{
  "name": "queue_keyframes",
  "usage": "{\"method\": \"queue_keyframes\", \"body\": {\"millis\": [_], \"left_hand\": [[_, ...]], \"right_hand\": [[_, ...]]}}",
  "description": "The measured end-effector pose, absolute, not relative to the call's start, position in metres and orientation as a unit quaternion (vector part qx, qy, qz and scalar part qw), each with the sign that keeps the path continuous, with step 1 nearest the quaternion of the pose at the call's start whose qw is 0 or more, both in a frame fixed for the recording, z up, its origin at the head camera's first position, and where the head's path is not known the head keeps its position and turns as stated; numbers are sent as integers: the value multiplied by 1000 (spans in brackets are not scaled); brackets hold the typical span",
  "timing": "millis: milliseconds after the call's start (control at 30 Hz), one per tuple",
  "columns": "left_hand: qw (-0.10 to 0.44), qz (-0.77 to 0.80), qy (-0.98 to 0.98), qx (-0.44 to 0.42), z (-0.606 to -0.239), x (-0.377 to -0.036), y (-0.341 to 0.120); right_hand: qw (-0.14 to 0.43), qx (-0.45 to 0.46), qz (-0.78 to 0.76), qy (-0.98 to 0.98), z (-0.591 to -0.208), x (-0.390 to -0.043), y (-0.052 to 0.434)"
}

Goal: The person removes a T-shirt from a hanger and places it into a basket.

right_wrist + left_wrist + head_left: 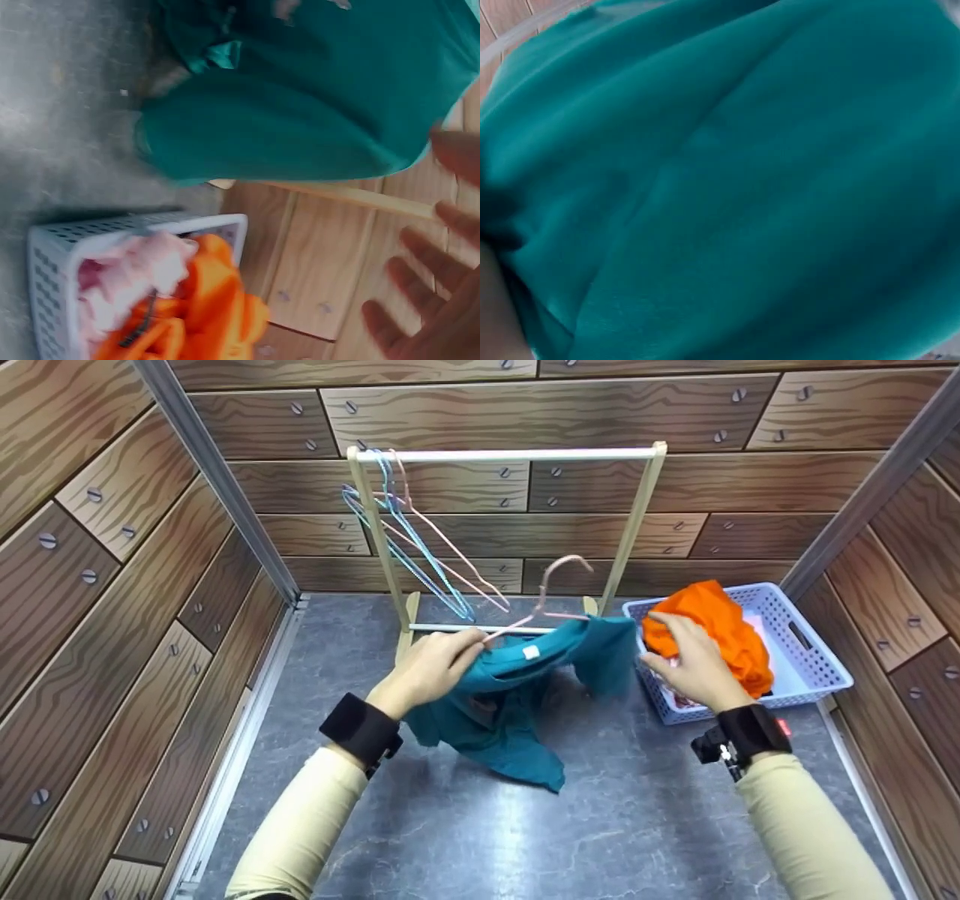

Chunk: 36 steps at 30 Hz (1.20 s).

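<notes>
A teal shirt (517,735) hangs on a pink hanger (541,600), its white neck label showing near the collar. My left hand (431,667) pinches the hanger's left arm together with the shirt's shoulder. In the left wrist view, teal cloth (735,180) fills nearly everything. To the right of the shirt, my right hand (694,660) is apart from it, fingers spread and holding nothing. The right wrist view shows those spread fingers (412,285) beside the shirt's edge.
A wooden rack (510,455) stands at the back, with blue and pink hangers (427,547) at the left end of its rail. On the right, a lavender basket (817,660) holds orange cloth (720,637) and pink-white cloth (142,270). Wood-patterned walls enclose the grey floor.
</notes>
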<state>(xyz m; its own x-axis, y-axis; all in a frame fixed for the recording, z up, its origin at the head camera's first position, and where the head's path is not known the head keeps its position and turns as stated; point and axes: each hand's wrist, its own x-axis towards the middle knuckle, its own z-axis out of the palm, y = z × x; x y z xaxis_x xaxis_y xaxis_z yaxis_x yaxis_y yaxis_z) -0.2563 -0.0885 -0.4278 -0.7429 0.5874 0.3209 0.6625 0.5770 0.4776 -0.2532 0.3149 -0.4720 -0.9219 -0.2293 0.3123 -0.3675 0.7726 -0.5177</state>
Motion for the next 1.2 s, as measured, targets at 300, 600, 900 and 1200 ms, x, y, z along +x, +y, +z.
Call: {"method": "queue_keyframes", "body": {"millis": [300, 600, 900, 1200], "left_hand": [[27, -320, -868, -379, -425, -256, -77], [-33, -252, -900, -354, -437, -257, -66], [-14, -204, -921, -331, -425, -258, -39], [-54, -250, -912, -321, -421, -259, -28]], "right_hand": [[147, 227, 397, -877, -466, -254, 296], [119, 185, 472, -854, -482, -243, 289], [119, 178, 450, -867, -476, -235, 273], [128, 199, 433, -870, -499, -248, 278]]}}
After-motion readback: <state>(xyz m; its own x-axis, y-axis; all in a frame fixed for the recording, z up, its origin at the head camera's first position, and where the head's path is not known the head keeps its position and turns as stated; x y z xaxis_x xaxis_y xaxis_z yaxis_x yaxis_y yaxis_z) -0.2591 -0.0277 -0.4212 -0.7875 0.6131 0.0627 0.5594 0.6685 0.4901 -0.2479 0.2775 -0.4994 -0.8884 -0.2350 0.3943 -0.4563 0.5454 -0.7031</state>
